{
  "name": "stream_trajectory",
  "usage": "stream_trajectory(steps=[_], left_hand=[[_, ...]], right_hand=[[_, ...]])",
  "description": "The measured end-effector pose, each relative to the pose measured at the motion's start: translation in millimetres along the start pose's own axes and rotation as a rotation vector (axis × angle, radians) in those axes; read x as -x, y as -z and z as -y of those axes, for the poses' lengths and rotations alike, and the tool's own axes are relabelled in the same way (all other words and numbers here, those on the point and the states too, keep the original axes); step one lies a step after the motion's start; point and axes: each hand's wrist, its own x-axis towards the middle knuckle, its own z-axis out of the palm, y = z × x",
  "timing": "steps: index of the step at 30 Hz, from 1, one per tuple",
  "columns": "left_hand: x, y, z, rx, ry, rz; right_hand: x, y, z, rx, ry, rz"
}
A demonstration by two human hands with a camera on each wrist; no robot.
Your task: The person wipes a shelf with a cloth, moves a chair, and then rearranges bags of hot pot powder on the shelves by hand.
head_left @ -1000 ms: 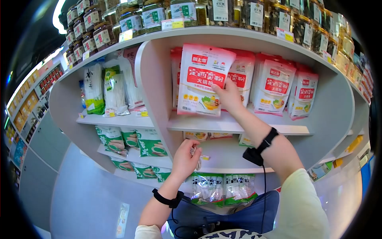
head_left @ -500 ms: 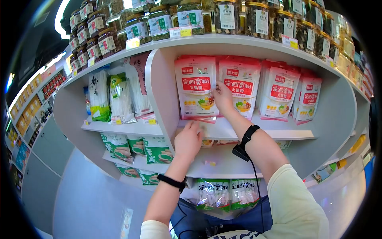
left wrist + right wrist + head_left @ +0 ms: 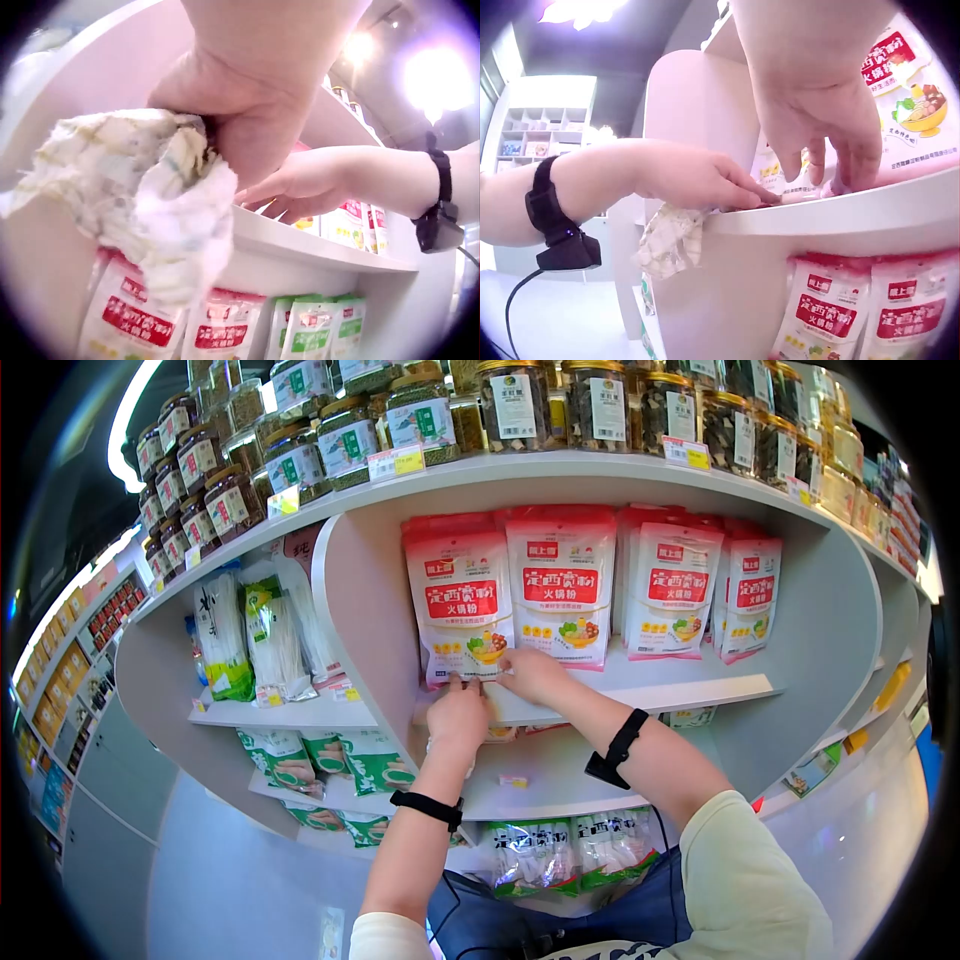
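Observation:
A red-and-white bag of wide noodles [image 3: 462, 605] stands at the left end of the upper shelf compartment, leaning back against others. My left hand [image 3: 458, 715] holds a crumpled, pale checked cloth [image 3: 142, 187] under its palm, its fingertips at the bag's lower edge. At the lower right corner of the same bag, my right hand [image 3: 532, 675] pinches the bottom edge, fingers pointing down in the right wrist view. A second red-and-white bag [image 3: 562, 590] stands directly to the right, close beside the first.
More red-and-white bags [image 3: 675, 590] stand farther right on this shelf [image 3: 640, 685]. A divider [image 3: 350, 600] separates them from white noodle packs [image 3: 270, 635] on the left. Jars [image 3: 515, 405] line the top shelf. Bags of noodles [image 3: 535, 850] sit on the bottom level.
The front bag has gone from my right hand's raised grip to standing at the compartment's left end. My right hand has moved down to its lower corner; my left hand has risen to its bottom edge.

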Motion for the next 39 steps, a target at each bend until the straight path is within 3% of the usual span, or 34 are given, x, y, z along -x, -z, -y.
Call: stream_trajectory(steps=[4, 6, 19, 25, 28, 29, 31, 32, 34, 35, 36, 39], left_hand=[[-19.8, 2.1, -3.9, -0.041, -0.009, 0.057], [-17.0, 7.5, -11.5, -0.006, 0.032, 0.07], [18.5, 19.4, -9.0, 0.015, 0.037, 0.02], [30.9, 21.2, -10.5, 0.143, 0.014, -0.187], [31.5, -5.3, -22.1, 0.974, -0.021, -0.352], [40.3, -4.4, -35.6, 1.304, -0.02, -0.257], [67.7, 3.4, -65.4, 1.956, -0.005, -0.045], [76.7, 15.6, -72.8, 2.033, 0.006, 0.002], [75.5, 29.0, -56.5, 1.366, -0.187, -0.257], [70.1, 34.9, -43.0, 1.022, -0.268, -0.361], [55.7, 32.1, -24.7, 0.81, -0.31, -0.46], [22.4, 30.9, 15.0, 0.466, -0.24, -0.386]], right_hand=[[-28.8, -18.0, -8.4, -0.041, 0.015, -0.204], [-25.8, -13.8, -9.4, -0.056, 0.015, -0.177], [64.4, 16.8, -33.3, -0.244, 0.255, -0.455], [112.1, 45.8, -35.7, -0.352, 0.061, -0.34], [127.9, 26.8, -7.0, -0.629, 0.202, -0.201], [132.9, 22.4, 8.9, -0.722, 0.329, -0.134], [137.5, 10.6, 15.5, -0.371, 0.458, -0.398], [137.2, 11.8, 10.0, -0.459, 0.268, -0.372], [131.8, 28.0, -16.5, -0.618, -0.116, -0.314], [128.0, 37.8, -29.4, -0.393, 0.062, -0.667], [130.4, 60.9, -21.9, -0.311, -0.104, -0.682], [122.9, 55.0, -39.1, 0.075, -0.065, -0.619]])
